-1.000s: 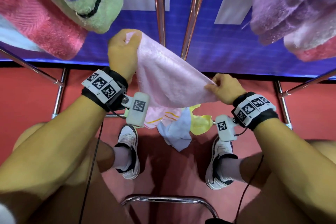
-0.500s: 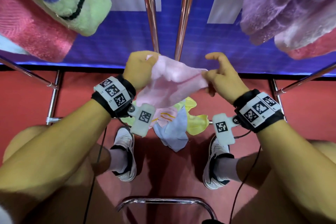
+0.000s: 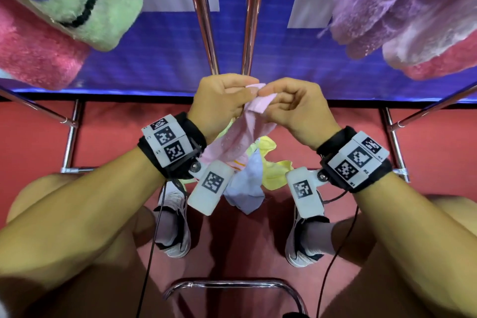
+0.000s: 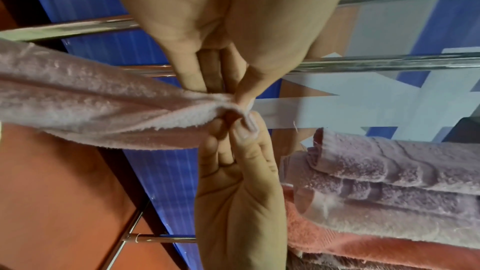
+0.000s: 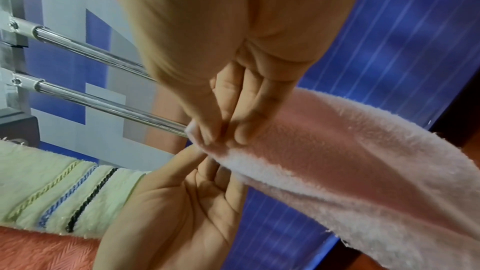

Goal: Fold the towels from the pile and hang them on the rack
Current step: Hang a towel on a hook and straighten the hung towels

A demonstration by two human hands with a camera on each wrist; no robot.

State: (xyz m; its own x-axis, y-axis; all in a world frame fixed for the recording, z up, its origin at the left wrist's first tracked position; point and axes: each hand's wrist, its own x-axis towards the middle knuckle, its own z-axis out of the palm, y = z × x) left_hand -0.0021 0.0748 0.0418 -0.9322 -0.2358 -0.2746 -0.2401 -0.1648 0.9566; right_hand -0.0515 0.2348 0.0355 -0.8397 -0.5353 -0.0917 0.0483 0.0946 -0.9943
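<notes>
Item: pink towel (image 3: 242, 134), small terry cloth, held in the air before the rack bars (image 3: 206, 33), above the pile (image 3: 254, 175) on the floor. Left hand (image 3: 219, 103) and right hand (image 3: 296, 108) meet, fingers (image 4: 242, 91) pinching its top corners together. Judged light, limp, non-slip; best gripped at corners or hems.
</notes>
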